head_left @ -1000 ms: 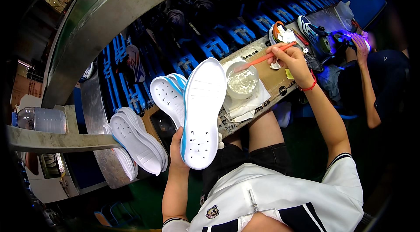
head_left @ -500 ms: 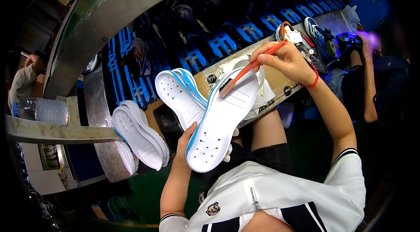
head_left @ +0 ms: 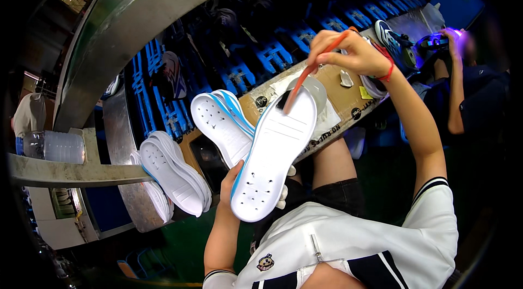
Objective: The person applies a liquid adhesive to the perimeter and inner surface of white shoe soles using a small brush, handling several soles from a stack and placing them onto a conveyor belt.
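Note:
My left hand (head_left: 231,181) grips a white shoe sole (head_left: 275,150) with a blue edge, its holed end toward me. White-covered fingertips show at the sole's right edge. Above its far end, my right hand (head_left: 354,55) is closed round the orange handle of a brush (head_left: 310,70). The dark bristles are at the sole's far end; I cannot tell whether they touch. Partly hidden behind that end is a pale bowl (head_left: 317,92). More white and blue soles (head_left: 218,125) lie just left of the held one.
Stacked white soles (head_left: 173,172) rest on the metal bench at left. A clear bottle (head_left: 64,147) lies on a metal ledge. Blue racks (head_left: 272,57) line the far side, under a metal beam (head_left: 131,16). At right, a co-worker's hand (head_left: 453,44) is near a purple-lit shoe.
My right hand and the brush have moved up and slightly left, with the bristles closer to the sole's far end. The held sole has shifted slightly downward in view.

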